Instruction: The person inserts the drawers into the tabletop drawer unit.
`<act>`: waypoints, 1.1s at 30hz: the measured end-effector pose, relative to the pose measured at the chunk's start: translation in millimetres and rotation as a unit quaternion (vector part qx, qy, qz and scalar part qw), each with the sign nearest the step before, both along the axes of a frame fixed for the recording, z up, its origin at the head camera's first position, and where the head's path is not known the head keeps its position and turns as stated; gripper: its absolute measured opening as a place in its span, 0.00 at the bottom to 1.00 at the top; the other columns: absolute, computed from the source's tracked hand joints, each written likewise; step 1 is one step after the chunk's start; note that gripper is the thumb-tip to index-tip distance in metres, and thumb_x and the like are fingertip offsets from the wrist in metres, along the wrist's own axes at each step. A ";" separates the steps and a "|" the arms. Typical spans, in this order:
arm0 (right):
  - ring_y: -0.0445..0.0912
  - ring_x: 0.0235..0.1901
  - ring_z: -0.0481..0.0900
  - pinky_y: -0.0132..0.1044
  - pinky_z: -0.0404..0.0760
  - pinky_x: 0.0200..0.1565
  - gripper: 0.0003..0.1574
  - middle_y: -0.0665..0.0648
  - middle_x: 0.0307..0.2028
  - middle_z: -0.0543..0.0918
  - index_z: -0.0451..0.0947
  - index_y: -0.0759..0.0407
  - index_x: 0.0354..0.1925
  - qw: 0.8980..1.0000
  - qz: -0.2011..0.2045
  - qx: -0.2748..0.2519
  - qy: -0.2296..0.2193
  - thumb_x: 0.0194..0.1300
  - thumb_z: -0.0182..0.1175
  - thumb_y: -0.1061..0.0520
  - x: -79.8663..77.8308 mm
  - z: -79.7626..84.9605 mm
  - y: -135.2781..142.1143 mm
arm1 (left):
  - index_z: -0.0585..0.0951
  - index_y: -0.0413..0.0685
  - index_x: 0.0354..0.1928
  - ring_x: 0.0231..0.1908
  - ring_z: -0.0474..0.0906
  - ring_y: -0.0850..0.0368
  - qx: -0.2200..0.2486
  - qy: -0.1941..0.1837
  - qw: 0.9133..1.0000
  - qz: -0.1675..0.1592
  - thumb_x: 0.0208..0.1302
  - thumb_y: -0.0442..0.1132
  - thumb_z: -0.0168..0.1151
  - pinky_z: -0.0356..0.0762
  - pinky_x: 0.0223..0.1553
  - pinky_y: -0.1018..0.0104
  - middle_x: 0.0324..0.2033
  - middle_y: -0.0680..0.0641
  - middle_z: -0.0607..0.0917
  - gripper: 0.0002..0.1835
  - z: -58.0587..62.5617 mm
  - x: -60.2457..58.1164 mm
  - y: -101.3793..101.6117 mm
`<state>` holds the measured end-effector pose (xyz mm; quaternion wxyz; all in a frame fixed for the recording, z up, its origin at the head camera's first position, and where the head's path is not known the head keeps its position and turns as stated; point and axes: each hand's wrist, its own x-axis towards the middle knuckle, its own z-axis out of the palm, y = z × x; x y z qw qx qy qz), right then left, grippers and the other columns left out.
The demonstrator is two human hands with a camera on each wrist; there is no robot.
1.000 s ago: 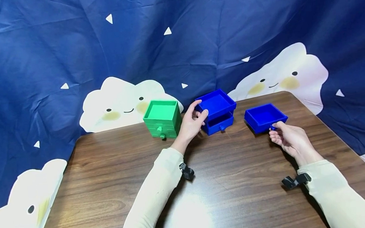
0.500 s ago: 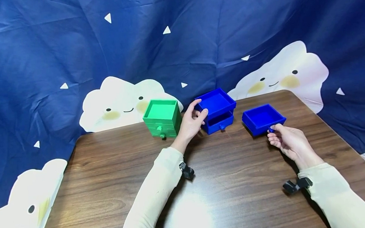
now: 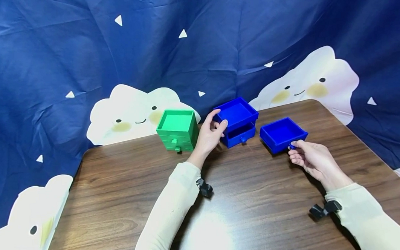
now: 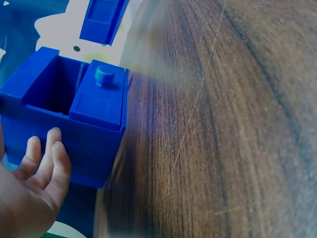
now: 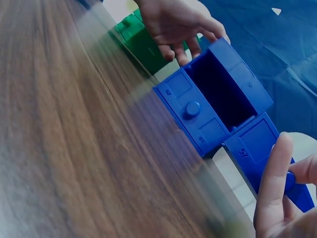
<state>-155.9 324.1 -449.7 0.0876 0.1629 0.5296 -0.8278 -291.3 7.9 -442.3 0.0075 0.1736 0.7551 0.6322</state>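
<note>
A small blue drawer cabinet (image 3: 237,114) stands towards the back of the table, its upper slot empty and its lower drawer with a round knob (image 4: 104,75) pushed in. My left hand (image 3: 208,139) holds the cabinet by its left side, thumb at the front corner and forefinger on the top rim. To the right, my right hand (image 3: 319,163) pinches the knob of a loose blue drawer (image 3: 281,131) between thumb and forefinger. That drawer is empty and level, a short gap right of the cabinet; in the right wrist view its front (image 5: 250,148) overlaps the cabinet's edge.
A green drawer cabinet (image 3: 177,130) with a tray top stands just left of the blue one. Behind the brown wooden table (image 3: 129,193) hangs a dark blue cloth (image 3: 215,37) with white clouds. The table's right edge runs beyond my right hand.
My right hand has brought the loose drawer left and slightly nearer to me, narrowing the gap to the cabinet. My left hand and the cabinet have stayed in place.
</note>
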 end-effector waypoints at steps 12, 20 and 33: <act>0.38 0.24 0.86 0.28 0.88 0.30 0.22 0.52 0.27 0.89 0.87 0.54 0.35 1.000 0.013 0.007 0.026 0.84 0.50 0.62 6.5 3.9 -13.0 | 0.72 0.55 0.77 0.36 0.85 0.31 -0.001 -0.001 1.000 0.002 0.78 0.45 0.65 0.76 0.24 0.71 0.29 0.53 0.77 0.29 -0.2 0.6 0.7; 0.38 0.24 0.86 0.28 0.88 0.30 0.23 0.52 0.26 0.89 0.88 0.54 0.35 0.999 0.017 0.008 0.041 0.84 0.51 0.62 9.4 5.7 -21.9 | 0.72 0.55 0.77 0.38 0.85 0.28 0.001 -0.001 1.000 0.000 0.78 0.44 0.65 0.76 0.25 0.71 0.29 0.52 0.76 0.29 0.4 0.9 0.9; 0.37 0.22 0.86 0.27 0.88 0.29 0.23 0.52 0.25 0.88 0.89 0.56 0.34 0.998 0.019 0.009 0.058 0.84 0.52 0.64 8.4 9.0 -37.1 | 0.72 0.55 0.78 0.37 0.85 0.28 0.004 -0.002 1.000 0.000 0.78 0.44 0.65 0.77 0.26 0.71 0.29 0.53 0.76 0.30 1.4 1.1 0.9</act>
